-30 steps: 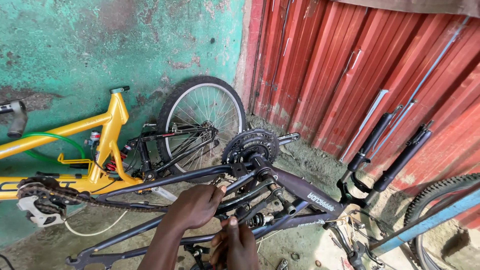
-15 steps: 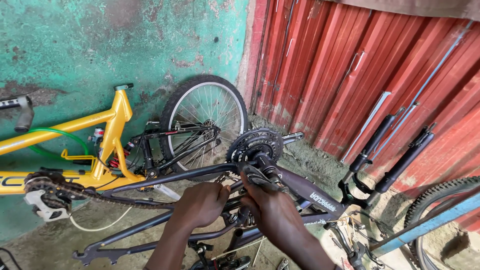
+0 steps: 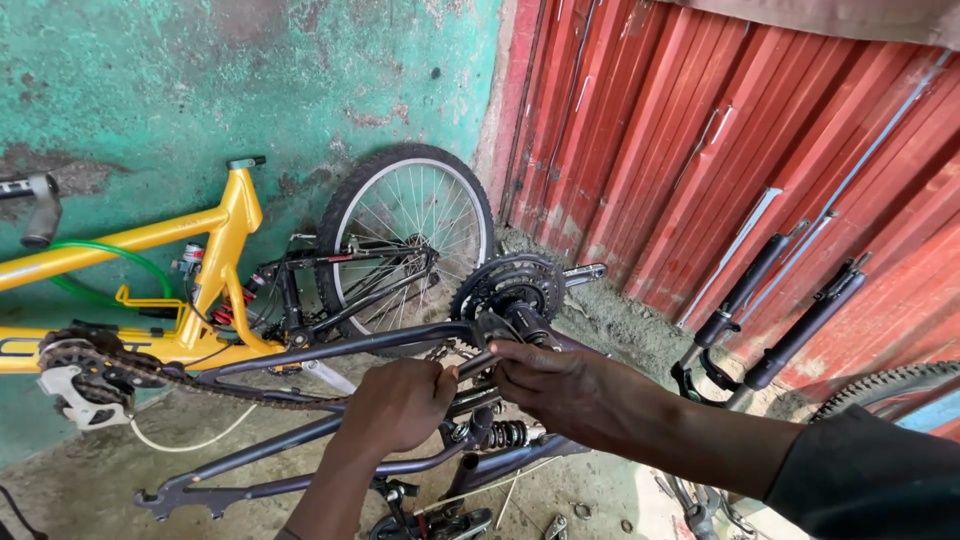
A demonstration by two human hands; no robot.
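From the head camera I look down on a dark grey bicycle frame (image 3: 330,345) lying upside down on the dirt floor (image 3: 90,450), its rear end toward the left and its crank toward the right. My left hand (image 3: 400,405) is closed around the frame's upper tube just beside the crank, its grip wrapped tight on the metal. My right hand (image 3: 560,385) reaches in from the right and its fingers (image 3: 510,352) pinch the crank arm (image 3: 480,340) below the black chainring (image 3: 508,285); that grip is closed on the arm. A coil spring shock (image 3: 508,435) sits just under both hands. A loose chain (image 3: 200,385) sags along the frame toward the left. Behind stands a yellow bicycle frame (image 3: 190,300) against the green wall (image 3: 200,90), with a spoked wheel (image 3: 410,235) near the red corrugated metal sheet (image 3: 720,150). Two black fork legs (image 3: 790,320) lean at the right.
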